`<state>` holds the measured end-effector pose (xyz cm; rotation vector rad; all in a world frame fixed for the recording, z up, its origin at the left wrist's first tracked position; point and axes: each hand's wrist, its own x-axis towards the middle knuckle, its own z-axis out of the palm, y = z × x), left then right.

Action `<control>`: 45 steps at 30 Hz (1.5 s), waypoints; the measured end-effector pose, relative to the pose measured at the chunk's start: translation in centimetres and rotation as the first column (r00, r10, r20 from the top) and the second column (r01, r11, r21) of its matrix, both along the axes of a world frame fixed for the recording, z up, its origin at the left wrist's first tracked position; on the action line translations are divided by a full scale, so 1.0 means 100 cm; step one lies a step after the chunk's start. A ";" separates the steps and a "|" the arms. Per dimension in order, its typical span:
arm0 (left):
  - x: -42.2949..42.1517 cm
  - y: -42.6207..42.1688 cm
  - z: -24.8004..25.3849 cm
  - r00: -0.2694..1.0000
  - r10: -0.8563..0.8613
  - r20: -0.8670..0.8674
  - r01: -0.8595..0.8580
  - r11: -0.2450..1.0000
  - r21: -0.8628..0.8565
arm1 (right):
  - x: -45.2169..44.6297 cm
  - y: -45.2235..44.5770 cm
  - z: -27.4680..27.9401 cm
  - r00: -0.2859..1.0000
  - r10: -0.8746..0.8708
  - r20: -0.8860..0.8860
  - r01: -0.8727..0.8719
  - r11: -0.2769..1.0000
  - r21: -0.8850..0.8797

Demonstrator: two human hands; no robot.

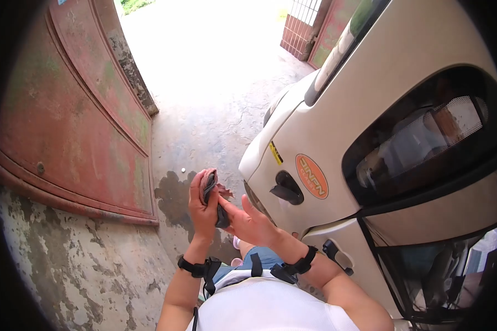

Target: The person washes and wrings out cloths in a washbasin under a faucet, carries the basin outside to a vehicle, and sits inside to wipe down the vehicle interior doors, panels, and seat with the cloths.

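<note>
A crumpled cloth (pixel 210 182), dark grey with reddish parts, is held in front of my body. My left hand (pixel 199 207) has its fingers wrapped round it. My right hand (pixel 251 222) lies against the cloth's right side with its fingertips, its fingers stretched out and its thumb raised apart. Both wrists wear black straps. Just right of my hands stands the beige vehicle (pixel 331 138), with an orange oval sticker (pixel 311 176) and a black recessed handle (pixel 287 187).
A worn red metal door (pixel 94 132) stands at the left, above a peeling wall (pixel 83 265). Dark wet patches (pixel 174 198) mark the concrete floor (pixel 204 127). Bright daylight fills the opening ahead, with a barred gate (pixel 300 30) at its right.
</note>
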<state>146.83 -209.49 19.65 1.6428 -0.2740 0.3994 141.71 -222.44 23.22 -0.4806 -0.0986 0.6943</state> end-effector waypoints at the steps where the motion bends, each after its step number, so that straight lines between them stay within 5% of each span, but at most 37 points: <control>1: 0.029 0.009 -0.011 0.989 -0.002 -0.148 -0.022 0.987 -0.161 | 0.007 -0.008 0.002 0.994 0.044 0.104 -0.033 0.994 -0.109; 3: 0.074 0.033 -0.015 0.883 -0.166 -0.439 -0.068 0.880 -0.469 | 0.025 -0.032 0.004 0.977 0.051 0.206 -0.007 0.977 -0.212; 5: 0.104 0.072 -0.037 0.654 -0.455 -0.605 -0.121 0.726 -0.677 | 0.027 -0.063 0.004 0.926 0.258 0.276 -0.115 0.888 -0.446; 6: 0.120 0.091 -0.058 0.517 -0.580 -0.629 -0.161 0.656 -0.737 | 0.021 -0.076 0.005 0.944 0.190 0.269 -0.051 0.892 -0.450; 8: 0.140 0.110 -0.081 0.274 -0.841 -0.466 0.008 0.486 -0.874 | 0.008 -0.101 0.009 0.960 0.123 0.253 0.109 0.666 -0.738; 9: 0.146 0.100 -0.075 0.225 -0.859 -0.460 0.033 0.478 -0.878 | -0.001 -0.111 0.012 0.966 0.070 0.250 0.145 0.653 -0.743; 12: 0.160 0.066 -0.037 0.129 -0.845 -0.520 0.114 0.533 -0.838 | -0.044 -0.127 0.024 0.980 -0.110 0.163 0.190 0.313 -0.931; 14: 0.174 0.039 -0.027 0.093 -0.685 -0.722 0.262 0.717 -0.647 | -0.070 -0.129 0.041 0.969 -0.247 0.030 0.039 0.031 -0.999; 15: 0.183 0.029 -0.028 0.034 -0.695 -0.719 0.301 0.693 -0.655 | -0.079 -0.126 0.051 0.936 -0.340 -0.093 -0.129 -0.085 -0.988; 18: 0.206 -0.012 -0.010 -0.093 -0.668 -0.738 0.473 0.623 -0.624 | -0.116 -0.101 0.031 0.805 -0.536 0.252 -0.333 -0.761 -0.557; 19: 0.212 -0.024 0.000 -0.196 -0.682 -0.705 0.459 0.571 -0.680 | -0.119 -0.095 0.023 0.802 -0.522 0.292 -0.400 -0.831 -0.386; 20: 0.219 -0.033 0.004 -0.232 -0.674 -0.702 0.496 0.539 -0.681 | -0.120 -0.092 0.018 0.805 -0.501 0.318 -0.461 -0.865 -0.196; 24: 0.245 -0.063 -0.001 -0.440 -0.698 -0.566 0.629 0.210 -0.749 | -0.122 -0.082 -0.020 0.731 -0.628 0.265 -0.616 -0.775 -0.138; 26: 0.254 -0.057 -0.003 -0.403 -0.570 -0.716 0.699 0.314 -0.643 | -0.129 -0.079 -0.018 0.704 -0.654 0.276 -0.647 -0.751 -0.131; 28: 0.262 -0.056 -0.008 -0.460 -0.539 -0.706 0.699 0.270 -0.662 | -0.143 -0.082 -0.030 0.708 -0.610 0.354 -0.631 -0.773 -0.070; 31: 0.257 -0.061 -0.007 -0.429 -0.505 -0.749 0.748 0.266 -0.608 | -0.156 -0.084 -0.033 0.603 -0.731 0.319 -0.663 -0.682 -0.310; 33: 0.254 -0.061 -0.002 -0.433 -0.510 -0.743 0.771 0.217 -0.598 | -0.160 -0.080 -0.034 0.712 -0.604 0.357 -0.562 -0.796 -0.225; 37: 0.238 -0.065 -0.001 -0.432 -0.503 -0.749 0.775 0.218 -0.593 | -0.165 -0.087 -0.035 0.704 -0.584 0.405 -0.560 -0.807 -0.189; 45: 0.180 -0.083 0.023 -0.532 -0.461 -0.710 0.810 -0.032 -0.586 | -0.185 -0.057 -0.033 0.659 -0.568 0.493 -0.478 -0.823 -0.308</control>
